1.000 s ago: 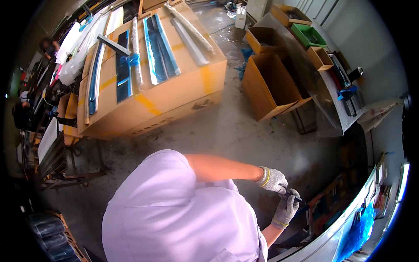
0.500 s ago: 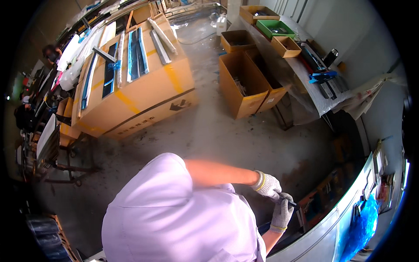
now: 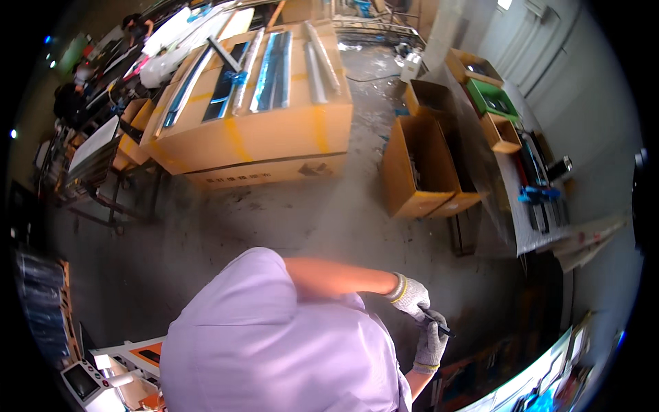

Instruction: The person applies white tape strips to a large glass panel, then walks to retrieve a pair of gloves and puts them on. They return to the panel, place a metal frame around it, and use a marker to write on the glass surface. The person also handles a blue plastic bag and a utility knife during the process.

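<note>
Lavender cloth of the wearer's shirt (image 3: 274,343) fills the nearest part of the view. Just beyond it, the gloved left hand (image 3: 412,299) and right hand (image 3: 431,342) meet over a thin dark bar (image 3: 447,332), held in mid-air. The left fingertips appear to pinch its inner end; the right fingers are curled around its middle, with the outer end poking out past them. I judge the step in hand to be two-handed handling of this bar; the next move calls for one hand to keep a firm hold while the other shifts its grip.

Low on the left is a control panel (image 3: 82,382) with a small dark screen. Farther off stand a tall open cardboard box (image 3: 395,182) and a large taped carton (image 3: 278,134) bearing film-covered strips (image 3: 272,72). A green bin (image 3: 476,98) sits on the right-hand bench (image 3: 542,242); a co-worker (image 3: 137,29) shows at far left.
</note>
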### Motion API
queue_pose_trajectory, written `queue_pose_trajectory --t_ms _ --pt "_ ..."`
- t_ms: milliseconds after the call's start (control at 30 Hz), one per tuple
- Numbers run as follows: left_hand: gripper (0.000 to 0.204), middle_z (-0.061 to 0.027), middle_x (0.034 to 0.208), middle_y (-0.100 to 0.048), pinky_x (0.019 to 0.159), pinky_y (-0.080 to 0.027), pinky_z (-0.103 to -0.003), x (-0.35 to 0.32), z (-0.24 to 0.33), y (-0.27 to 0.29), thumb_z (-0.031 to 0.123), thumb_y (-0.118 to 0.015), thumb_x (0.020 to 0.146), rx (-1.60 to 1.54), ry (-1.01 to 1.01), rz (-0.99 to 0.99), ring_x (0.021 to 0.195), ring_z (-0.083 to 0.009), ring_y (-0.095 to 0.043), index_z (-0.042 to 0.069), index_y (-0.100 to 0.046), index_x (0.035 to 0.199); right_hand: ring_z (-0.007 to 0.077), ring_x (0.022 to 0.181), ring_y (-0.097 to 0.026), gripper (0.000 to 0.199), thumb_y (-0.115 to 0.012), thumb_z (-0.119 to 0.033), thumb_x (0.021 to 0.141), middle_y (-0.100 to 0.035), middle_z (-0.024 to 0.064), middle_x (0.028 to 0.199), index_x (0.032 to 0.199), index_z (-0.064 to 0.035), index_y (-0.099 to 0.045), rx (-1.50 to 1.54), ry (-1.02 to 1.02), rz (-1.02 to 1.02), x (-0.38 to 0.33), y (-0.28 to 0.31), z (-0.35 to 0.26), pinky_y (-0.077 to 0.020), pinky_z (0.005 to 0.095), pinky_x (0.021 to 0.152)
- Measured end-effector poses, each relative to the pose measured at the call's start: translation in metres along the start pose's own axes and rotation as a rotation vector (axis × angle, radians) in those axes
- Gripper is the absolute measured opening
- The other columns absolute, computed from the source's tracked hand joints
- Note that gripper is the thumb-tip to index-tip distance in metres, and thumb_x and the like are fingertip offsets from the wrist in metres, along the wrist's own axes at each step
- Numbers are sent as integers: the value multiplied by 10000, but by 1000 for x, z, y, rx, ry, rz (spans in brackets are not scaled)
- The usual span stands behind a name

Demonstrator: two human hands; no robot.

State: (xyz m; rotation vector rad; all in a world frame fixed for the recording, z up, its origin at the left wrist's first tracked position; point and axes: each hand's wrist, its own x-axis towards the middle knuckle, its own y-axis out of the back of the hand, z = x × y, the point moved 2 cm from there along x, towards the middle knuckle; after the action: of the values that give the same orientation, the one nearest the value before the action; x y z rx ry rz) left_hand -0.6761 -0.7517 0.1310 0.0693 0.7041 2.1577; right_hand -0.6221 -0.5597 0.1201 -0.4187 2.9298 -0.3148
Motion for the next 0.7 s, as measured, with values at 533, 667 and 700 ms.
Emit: queue_pose_trajectory --t_ms 533,667,700 --pt "368 -119 904 -679 738 -531 -326 -426 -222 107 247 -577 918 -337 583 1126 773 -187 -640 -18 -611 1172 171 840 -641 240 -555 -154 939 -671 105 901 1008 49 -662 -397 -260 -615 252 -354 38 -496 297 808" --pt "188 -54 813 -626 653 -525 -273 -487 -228 62 152 -560 940 -853 641 1522 706 -117 -607 4 -588 1052 157 821 -640 255 -585 -186 926 -677 93 877 988 45 -674 -552 -320 -850 310 -435 89 -495 282 778" --pt "150 -43 801 -616 642 -521 -264 -500 -231 52 137 -558 945 -963 641 1622 699 -105 -599 11 -582 1022 153 819 -644 260 -586 -194 928 -676 87 868 994 42 -671 -598 -321 -919 324 -459 103 -500 275 774"
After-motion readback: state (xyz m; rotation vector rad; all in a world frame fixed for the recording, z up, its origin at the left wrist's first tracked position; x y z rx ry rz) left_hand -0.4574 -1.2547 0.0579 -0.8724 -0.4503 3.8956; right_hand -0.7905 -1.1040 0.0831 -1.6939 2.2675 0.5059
